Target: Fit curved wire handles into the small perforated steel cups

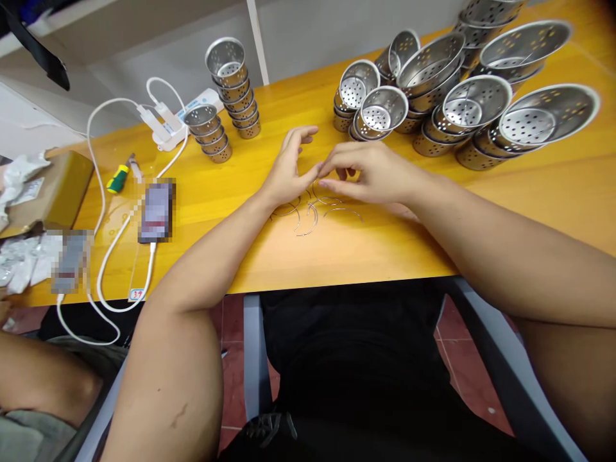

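Wires (316, 219) lie on table (337, 256) just below both hands, fine enough to want a light pinch, one at a time; left hand (287, 168) has thumb and fingers spread, right hand's (368, 170) nearly meet, can't tell if on wire; tag (137, 294) starts "3", rest unclear.

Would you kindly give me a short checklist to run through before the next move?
1. Curved wires within reach of the left hand and right hand: ok, on the table close by.
2. Wires lying separately: not ok, some are bunched together.
3. Right hand's hold: cannot tell whether its fingertips pinch a wire.
4. White cable clear of both hands: ok.
5. Green-and-yellow tool handle clear of both hands: ok.
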A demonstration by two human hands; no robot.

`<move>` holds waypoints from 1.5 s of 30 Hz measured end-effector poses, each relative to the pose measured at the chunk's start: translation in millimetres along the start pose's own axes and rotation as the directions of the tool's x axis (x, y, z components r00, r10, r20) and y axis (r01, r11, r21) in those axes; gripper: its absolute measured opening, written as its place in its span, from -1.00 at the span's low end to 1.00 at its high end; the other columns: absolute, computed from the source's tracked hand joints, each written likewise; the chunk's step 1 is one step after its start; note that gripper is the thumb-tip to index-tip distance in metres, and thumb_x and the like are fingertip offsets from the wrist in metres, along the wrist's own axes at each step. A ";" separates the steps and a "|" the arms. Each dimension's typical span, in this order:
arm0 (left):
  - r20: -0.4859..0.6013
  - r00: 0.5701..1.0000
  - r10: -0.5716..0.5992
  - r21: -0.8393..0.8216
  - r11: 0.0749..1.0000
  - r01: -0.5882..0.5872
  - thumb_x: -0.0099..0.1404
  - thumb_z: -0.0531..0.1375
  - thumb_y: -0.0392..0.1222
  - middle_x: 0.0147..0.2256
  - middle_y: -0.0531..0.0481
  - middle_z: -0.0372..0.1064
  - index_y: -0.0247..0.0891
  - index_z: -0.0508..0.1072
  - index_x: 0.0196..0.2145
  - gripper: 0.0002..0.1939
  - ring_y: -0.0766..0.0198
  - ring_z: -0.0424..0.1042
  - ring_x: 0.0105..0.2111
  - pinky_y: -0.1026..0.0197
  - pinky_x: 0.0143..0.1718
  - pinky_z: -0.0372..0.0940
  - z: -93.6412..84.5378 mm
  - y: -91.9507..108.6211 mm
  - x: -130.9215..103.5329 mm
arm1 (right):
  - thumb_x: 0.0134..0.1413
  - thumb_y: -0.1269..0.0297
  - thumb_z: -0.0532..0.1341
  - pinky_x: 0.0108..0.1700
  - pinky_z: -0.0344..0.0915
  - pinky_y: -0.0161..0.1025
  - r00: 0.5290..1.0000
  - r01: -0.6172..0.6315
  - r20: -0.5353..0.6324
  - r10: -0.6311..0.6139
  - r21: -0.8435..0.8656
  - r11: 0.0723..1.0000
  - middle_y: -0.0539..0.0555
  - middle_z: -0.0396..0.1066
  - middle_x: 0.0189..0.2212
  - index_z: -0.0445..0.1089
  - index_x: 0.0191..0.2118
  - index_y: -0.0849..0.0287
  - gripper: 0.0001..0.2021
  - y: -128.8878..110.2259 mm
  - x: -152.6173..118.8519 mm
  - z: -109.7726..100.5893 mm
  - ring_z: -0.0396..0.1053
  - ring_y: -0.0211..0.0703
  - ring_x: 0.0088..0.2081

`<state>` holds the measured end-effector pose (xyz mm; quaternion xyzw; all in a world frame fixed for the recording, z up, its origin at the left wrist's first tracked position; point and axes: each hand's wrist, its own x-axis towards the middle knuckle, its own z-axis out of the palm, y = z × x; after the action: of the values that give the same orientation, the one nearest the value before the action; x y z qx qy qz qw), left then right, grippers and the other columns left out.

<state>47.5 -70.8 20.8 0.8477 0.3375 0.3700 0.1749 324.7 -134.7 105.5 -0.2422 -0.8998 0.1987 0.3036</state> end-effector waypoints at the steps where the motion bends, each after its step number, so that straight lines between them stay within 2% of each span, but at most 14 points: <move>1: -0.012 1.000 -0.005 0.014 1.000 0.005 0.67 0.13 0.58 0.56 -0.30 0.32 0.07 0.15 0.61 -0.16 -0.21 0.48 0.55 -0.32 0.59 0.39 -1.7 1.4 0.2 | 0.65 -0.19 0.37 -0.04 0.50 0.07 0.999 -0.004 0.033 0.003 0.041 0.999 0.14 0.70 -0.11 0.75 -0.01 -0.03 -0.63 3.0 0.4 4.2 0.62 0.14 -0.19; 6: -0.162 0.987 0.004 0.125 0.992 0.017 0.67 0.24 0.35 0.55 -0.27 0.35 0.13 0.22 0.52 -0.34 -0.20 0.46 0.55 -0.35 0.59 0.41 -27.8 12.7 7.6 | 0.55 -0.17 0.43 -0.16 0.42 0.00 0.992 -0.101 0.092 0.088 0.150 0.983 0.11 0.71 -0.19 0.74 -0.10 0.01 -0.64 12.9 1.7 8.0 0.56 0.04 -0.31; 11: -0.513 0.847 0.137 0.268 0.963 0.007 0.60 0.32 -0.03 0.52 -0.19 0.31 0.23 0.21 0.43 -0.42 -0.05 0.29 0.62 -0.21 0.77 0.21 -75.4 3.8 22.7 | 0.49 -0.21 0.45 -0.20 0.38 0.03 0.986 -0.164 0.058 0.157 0.153 0.975 0.13 0.69 -0.21 0.74 -0.13 0.00 -0.62 13.8 1.3 3.4 0.55 0.08 -0.30; 13: -0.553 0.823 0.130 0.319 0.945 0.066 0.53 0.36 -0.14 0.55 -0.17 0.26 0.23 0.18 0.46 -0.30 -0.02 0.18 0.67 -0.19 0.81 0.09 -93.2 -11.9 27.1 | 0.49 -0.21 0.45 -0.19 0.38 0.04 0.986 -0.162 0.057 0.155 0.156 0.974 0.13 0.69 -0.20 0.73 -0.14 0.00 -0.63 13.0 1.5 3.5 0.55 0.09 -0.30; 15: -0.561 0.804 0.197 0.398 0.916 0.053 0.24 0.44 -0.33 0.58 -0.18 0.16 0.13 0.13 0.52 0.03 0.01 0.15 0.63 -0.22 0.78 0.11 -108.6 -27.8 29.0 | 0.50 -0.20 0.44 -0.17 0.39 0.05 0.988 -0.151 0.064 0.142 0.162 0.975 0.14 0.70 -0.18 0.73 -0.14 0.00 -0.63 12.1 1.9 4.2 0.57 0.10 -0.28; 17: -0.529 0.827 0.189 0.493 0.862 0.119 0.03 0.47 -0.40 0.67 -0.06 0.12 0.16 0.11 0.62 0.30 -0.01 0.06 0.71 -0.34 0.83 -0.03 -121.8 -36.4 28.4 | 0.50 -0.21 0.43 -0.14 0.41 0.06 0.989 -0.142 0.068 0.133 0.166 0.976 0.15 0.70 -0.17 0.73 -0.14 -0.01 -0.63 11.4 2.3 4.8 0.58 0.11 -0.26; 19: -0.497 0.867 0.030 0.486 0.838 0.250 0.26 0.52 -0.23 0.76 0.12 0.12 0.36 0.15 0.65 0.16 -0.06 -0.06 0.78 -0.43 0.88 -0.29 -132.7 -34.3 26.6 | 0.51 -0.22 0.43 -0.13 0.41 0.06 0.990 -0.136 0.069 0.126 0.166 0.977 0.15 0.71 -0.16 0.73 -0.13 -0.01 -0.62 11.3 2.6 5.1 0.59 0.12 -0.25; 21: -0.498 0.863 -0.080 0.444 0.832 0.333 0.30 0.52 -0.14 0.65 0.14 0.36 0.38 0.30 0.57 0.00 -0.08 0.02 0.74 -0.50 0.87 -0.40 -141.5 -24.3 26.0 | 0.51 -0.23 0.43 -0.12 0.42 0.06 0.990 -0.131 0.071 0.121 0.170 0.977 0.15 0.71 -0.16 0.73 -0.13 0.00 -0.61 11.8 2.6 5.1 0.59 0.13 -0.25; 27: -0.492 0.828 -0.268 0.467 0.722 0.511 0.35 0.49 -0.07 0.44 -0.11 0.48 0.14 0.54 0.33 -0.38 -0.03 0.29 0.50 -0.38 0.79 0.04 -150.8 20.3 27.8 | 0.52 -0.27 0.44 -0.12 0.42 0.06 0.990 -0.129 0.070 0.118 0.172 0.977 0.15 0.70 -0.17 0.73 -0.13 -0.01 -0.58 14.0 2.1 4.8 0.59 0.12 -0.25; 29: -0.463 0.846 -0.264 0.429 0.768 0.475 0.42 0.50 0.12 0.33 -0.08 0.52 0.19 0.55 0.15 -0.59 -0.05 0.25 0.52 -0.44 0.79 -0.02 -144.6 41.3 20.8 | 0.52 -0.26 0.44 -0.11 0.42 0.07 0.990 -0.129 0.071 0.118 0.171 0.977 0.15 0.71 -0.16 0.73 -0.12 -0.01 -0.59 14.2 1.9 4.6 0.60 0.14 -0.23; 32: -0.330 0.920 -0.211 0.396 0.854 0.338 0.44 0.53 0.40 0.04 -0.04 0.56 0.17 0.50 0.03 -0.53 -0.01 0.16 0.55 -0.42 0.80 -0.09 -125.9 77.9 4.1 | 0.52 -0.25 0.43 -0.12 0.43 0.07 0.990 -0.134 0.074 0.124 0.162 0.978 0.14 0.71 -0.16 0.73 -0.12 -0.02 -0.61 13.6 1.8 4.2 0.60 0.14 -0.23; 36: -0.229 0.963 -0.141 0.381 0.898 0.222 0.51 0.50 0.43 -0.09 -0.01 0.49 0.08 0.41 -0.09 -0.50 0.06 0.15 0.51 -0.32 0.78 -0.12 -106.9 107.4 -4.4 | 0.52 -0.20 0.42 -0.12 0.44 0.08 0.989 -0.136 0.085 0.124 0.149 0.979 0.14 0.71 -0.15 0.72 -0.12 -0.03 -0.65 11.6 2.1 3.2 0.61 0.14 -0.23; 40: -0.206 0.968 -0.143 0.373 0.903 0.213 0.65 0.46 0.26 -0.16 0.02 0.41 0.00 0.31 -0.16 -0.52 0.13 0.14 0.42 -0.22 0.72 -0.10 -124.1 73.1 14.3 | 0.51 -0.21 0.41 -0.11 0.46 0.08 0.988 -0.136 0.087 0.124 0.149 0.979 0.14 0.71 -0.15 0.72 -0.13 -0.04 -0.64 10.0 2.8 2.6 0.63 0.16 -0.21; 45: -0.434 0.871 -0.231 0.381 0.829 0.409 0.64 0.43 -0.35 -0.01 0.04 0.40 -0.06 0.26 -0.11 -0.60 0.19 0.20 0.14 -0.11 0.59 0.08 -151.8 -29.6 34.7 | 0.52 -0.26 0.42 -0.10 0.47 0.10 0.987 -0.145 0.085 0.133 0.147 0.979 0.16 0.74 -0.15 0.73 -0.13 -0.03 -0.59 10.2 2.8 1.9 0.64 0.18 -0.20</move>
<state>-61.4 -18.3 123.2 0.7092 0.5818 0.3964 -0.0373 324.8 -125.4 100.2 -0.2730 -0.8735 0.2965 0.2729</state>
